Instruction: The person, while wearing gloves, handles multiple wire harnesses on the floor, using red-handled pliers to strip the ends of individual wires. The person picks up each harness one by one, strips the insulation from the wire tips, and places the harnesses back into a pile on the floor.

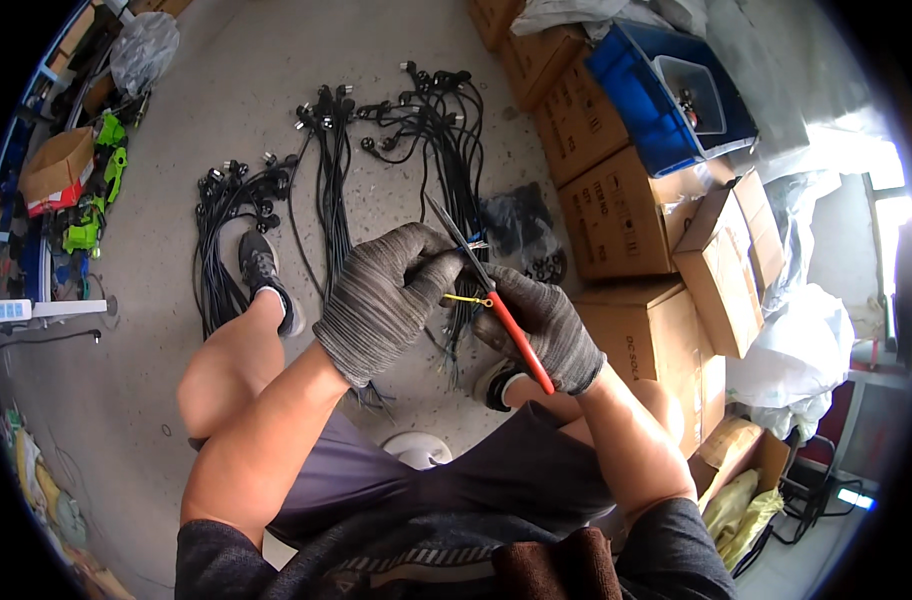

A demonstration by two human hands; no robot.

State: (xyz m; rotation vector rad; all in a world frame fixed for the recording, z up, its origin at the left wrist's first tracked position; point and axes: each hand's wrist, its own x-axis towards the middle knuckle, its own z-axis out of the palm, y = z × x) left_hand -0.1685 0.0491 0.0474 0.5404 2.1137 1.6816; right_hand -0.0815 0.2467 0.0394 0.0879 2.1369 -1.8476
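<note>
The left hand [381, 300], in a dark grey striped knit glove, has its thumb and forefinger pressed together, pinching thin, silvery wire ends [478, 245] beside the blade of a slim, pointed metal tool with a red handle [521, 342]. The right hand [548, 330], gloved alike, curls its fingers around that handle; whether the tool's blades are parted, I cannot tell. Between the hands, a short yellow wire with a ring-shaped end [468, 299] lies by the tool, its ring close to the handle. The likeliest trouble is a slip: with the blade so near the left fingertips, a sudden push could nick glove or finger. Knit fabric may also dull the feel of such thin strands, so a loose pinch could let them slide or splay, and careless pressure from the blade could cut some. The yellow wire could snag on the handle if the right wrist turns. Anything dropped might vanish among the black cables with moulded plugs [333, 190] on the speckled grey floor [216, 95].
</note>
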